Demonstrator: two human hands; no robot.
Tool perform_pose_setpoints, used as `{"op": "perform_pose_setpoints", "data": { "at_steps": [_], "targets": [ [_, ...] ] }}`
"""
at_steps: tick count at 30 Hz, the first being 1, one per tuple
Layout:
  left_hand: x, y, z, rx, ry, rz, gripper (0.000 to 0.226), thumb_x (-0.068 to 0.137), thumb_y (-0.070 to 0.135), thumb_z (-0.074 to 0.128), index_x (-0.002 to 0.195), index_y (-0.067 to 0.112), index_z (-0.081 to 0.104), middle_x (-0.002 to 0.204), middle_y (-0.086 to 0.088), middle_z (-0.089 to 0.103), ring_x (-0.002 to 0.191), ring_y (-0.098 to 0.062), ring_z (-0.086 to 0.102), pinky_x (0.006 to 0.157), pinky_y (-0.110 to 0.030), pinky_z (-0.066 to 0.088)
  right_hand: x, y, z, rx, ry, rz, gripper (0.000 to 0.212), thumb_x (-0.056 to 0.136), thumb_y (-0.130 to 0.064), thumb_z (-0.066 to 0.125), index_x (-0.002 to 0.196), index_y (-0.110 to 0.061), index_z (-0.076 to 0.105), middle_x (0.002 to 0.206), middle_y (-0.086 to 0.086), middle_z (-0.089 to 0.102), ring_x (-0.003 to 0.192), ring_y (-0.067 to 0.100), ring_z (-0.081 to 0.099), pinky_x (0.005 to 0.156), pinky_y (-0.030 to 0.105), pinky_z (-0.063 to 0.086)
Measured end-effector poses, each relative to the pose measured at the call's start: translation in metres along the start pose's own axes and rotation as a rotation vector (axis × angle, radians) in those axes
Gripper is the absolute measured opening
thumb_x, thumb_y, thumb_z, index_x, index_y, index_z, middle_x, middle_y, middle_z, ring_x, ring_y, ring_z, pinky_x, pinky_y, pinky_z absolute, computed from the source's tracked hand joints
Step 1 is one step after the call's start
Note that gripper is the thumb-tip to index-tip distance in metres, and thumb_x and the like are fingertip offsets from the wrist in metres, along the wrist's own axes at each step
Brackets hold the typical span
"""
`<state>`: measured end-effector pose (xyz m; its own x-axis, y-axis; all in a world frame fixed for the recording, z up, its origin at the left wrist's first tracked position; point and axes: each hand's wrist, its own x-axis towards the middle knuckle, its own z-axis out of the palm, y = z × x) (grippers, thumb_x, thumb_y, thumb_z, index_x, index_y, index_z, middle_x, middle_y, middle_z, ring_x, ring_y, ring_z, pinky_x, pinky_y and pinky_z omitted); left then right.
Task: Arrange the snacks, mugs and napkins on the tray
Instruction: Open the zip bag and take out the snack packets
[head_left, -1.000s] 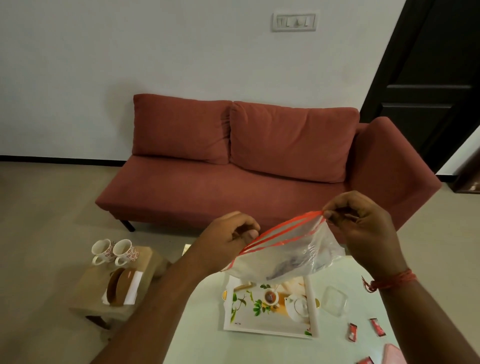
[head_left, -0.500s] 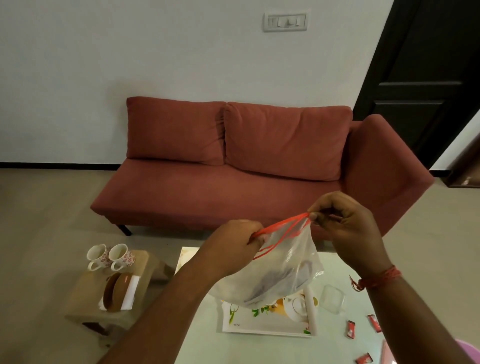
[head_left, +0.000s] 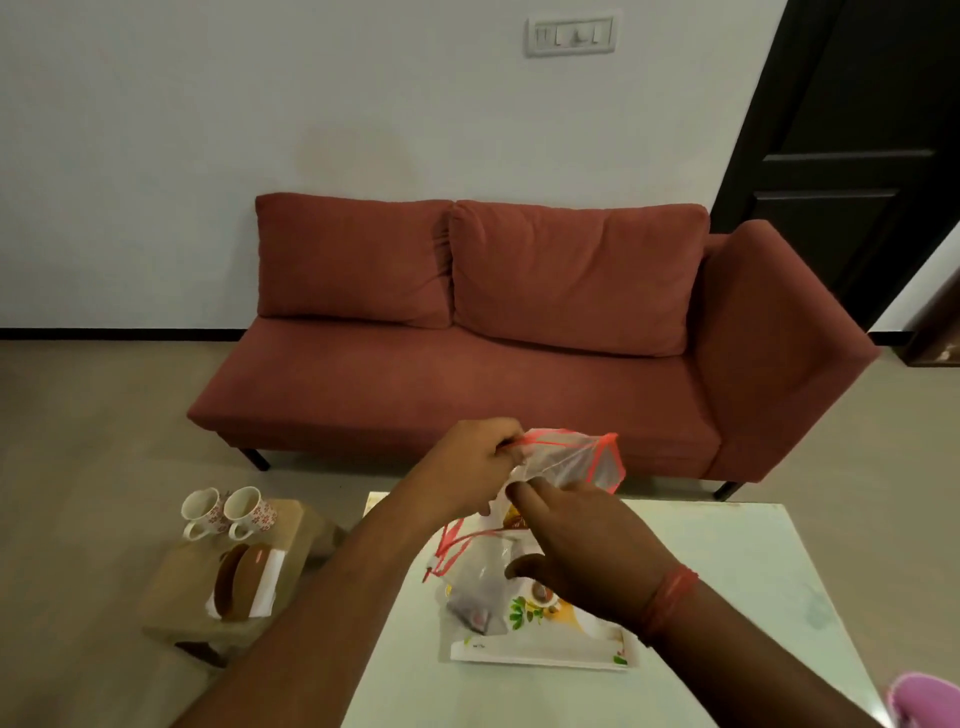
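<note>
Lowered bag (head_left: 566, 460) between both hands (head_left: 519, 499)

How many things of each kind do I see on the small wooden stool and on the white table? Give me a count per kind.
Mugs: 2
Napkin holder with napkins: 1
Printed tray: 1
Clear zip bag, gripped by the left hand, right hand below it: 1
Total: 5

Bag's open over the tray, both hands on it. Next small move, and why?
Probably push the right hand further into the bag and take out a snack. The left hand pinches the bag's red-edged mouth above the tray, and the right hand's fingers sit at the opening, so the bag looks ready to be emptied. Its contents are too blurred to name.
</note>
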<state>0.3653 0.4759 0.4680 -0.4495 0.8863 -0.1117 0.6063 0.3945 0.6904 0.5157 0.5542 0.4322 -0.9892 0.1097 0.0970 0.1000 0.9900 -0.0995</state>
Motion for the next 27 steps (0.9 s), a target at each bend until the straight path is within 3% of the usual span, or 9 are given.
{"op": "perform_pose_setpoints", "data": {
  "at_steps": [3, 6, 10, 14, 16, 18, 20, 24, 27],
  "targets": [
    [0.004, -0.008, -0.004, 0.046, 0.102, -0.003, 0.018, 0.096, 0.014, 0.049, 0.084, 0.017, 0.062, 0.073, -0.002, 0.062, 0.06, -0.014, 0.055, 0.054, -0.033, 0.047, 0.001, 0.002, 0.013, -0.057, -0.098, -0.021, 0.067, 0.085, -0.06, 0.062, 0.135, -0.022, 0.04, 0.118, 0.003, 0.062, 0.077, 0.031, 0.067, 0.058, 0.035, 0.045],
    [0.011, -0.02, -0.008, 0.117, 0.207, -0.006, 0.019, 0.094, 0.011, 0.05, 0.08, 0.016, 0.061, 0.077, 0.001, 0.062, 0.069, -0.015, 0.056, 0.06, -0.031, 0.044, -0.002, 0.006, 0.016, -0.079, -0.207, -0.011, 0.067, 0.089, -0.063, 0.054, 0.141, -0.023, 0.043, 0.131, 0.004, 0.056, 0.091, 0.033, 0.067, 0.071, 0.038, 0.049],
    [0.016, -0.033, -0.006, 0.259, 0.33, 0.011, 0.02, 0.094, 0.006, 0.048, 0.082, 0.016, 0.06, 0.084, -0.001, 0.061, 0.077, -0.018, 0.057, 0.064, -0.031, 0.045, -0.005, 0.004, 0.017, -0.177, -0.38, -0.13, 0.071, 0.088, -0.07, 0.047, 0.126, -0.011, 0.056, 0.118, 0.012, 0.064, 0.099, 0.034, 0.061, 0.086, 0.041, 0.044],
    [0.014, -0.041, 0.003, 0.294, 0.39, -0.046, 0.016, 0.098, 0.011, 0.048, 0.091, 0.014, 0.063, 0.089, 0.0, 0.06, 0.079, -0.016, 0.057, 0.069, -0.032, 0.053, -0.004, -0.004, 0.017, -0.183, -0.517, -0.137, 0.079, 0.087, -0.076, 0.04, 0.117, -0.006, 0.06, 0.11, 0.014, 0.066, 0.097, 0.033, 0.061, 0.088, 0.043, 0.043],
    [0.012, -0.038, 0.01, 0.297, 0.354, -0.043, 0.015, 0.098, 0.013, 0.049, 0.094, 0.014, 0.063, 0.09, 0.003, 0.058, 0.08, -0.013, 0.057, 0.067, -0.025, 0.048, 0.0, -0.005, 0.013, -0.045, -0.624, -0.02, 0.075, 0.092, -0.073, 0.033, 0.118, -0.008, 0.06, 0.114, 0.013, 0.065, 0.098, 0.031, 0.061, 0.086, 0.041, 0.043],
    [0.01, -0.034, 0.017, 0.3, 0.314, -0.006, 0.015, 0.098, 0.012, 0.049, 0.094, 0.014, 0.063, 0.091, 0.004, 0.057, 0.081, -0.013, 0.057, 0.065, -0.024, 0.044, 0.011, -0.006, 0.001, 0.294, -0.709, 0.109, 0.065, 0.099, -0.063, 0.026, 0.12, -0.011, 0.058, 0.117, 0.013, 0.064, 0.099, 0.026, 0.058, 0.088, 0.038, 0.043],
    [0.009, -0.03, 0.022, 0.306, 0.294, 0.007, 0.014, 0.097, 0.01, 0.05, 0.094, 0.014, 0.063, 0.093, 0.001, 0.06, 0.082, -0.016, 0.059, 0.066, -0.027, 0.046, 0.027, -0.003, -0.007, 0.589, -0.669, 0.2, 0.054, 0.106, -0.048, 0.023, 0.129, -0.013, 0.058, 0.125, 0.007, 0.063, 0.106, 0.022, 0.057, 0.096, 0.031, 0.041],
    [0.009, -0.021, 0.028, 0.302, 0.237, 0.009, 0.013, 0.096, 0.016, 0.057, 0.105, 0.015, 0.065, 0.103, -0.002, 0.063, 0.085, -0.012, 0.057, 0.072, -0.02, 0.044, 0.062, 0.009, 0.023, 0.383, -0.613, 0.284, 0.032, 0.104, -0.018, 0.045, 0.131, -0.008, 0.058, 0.125, 0.011, 0.065, 0.108, 0.027, 0.062, 0.095, 0.034, 0.049],
    [0.007, -0.011, 0.034, 0.299, 0.201, 0.037, 0.018, 0.096, 0.017, 0.056, 0.111, 0.014, 0.065, 0.109, -0.005, 0.064, 0.093, -0.017, 0.061, 0.076, -0.019, 0.042, 0.079, 0.001, 0.053, 0.16, -0.82, 0.252, 0.047, 0.094, -0.019, 0.064, 0.139, -0.009, 0.05, 0.127, 0.013, 0.063, 0.111, 0.027, 0.063, 0.096, 0.037, 0.052]
  ]
}}
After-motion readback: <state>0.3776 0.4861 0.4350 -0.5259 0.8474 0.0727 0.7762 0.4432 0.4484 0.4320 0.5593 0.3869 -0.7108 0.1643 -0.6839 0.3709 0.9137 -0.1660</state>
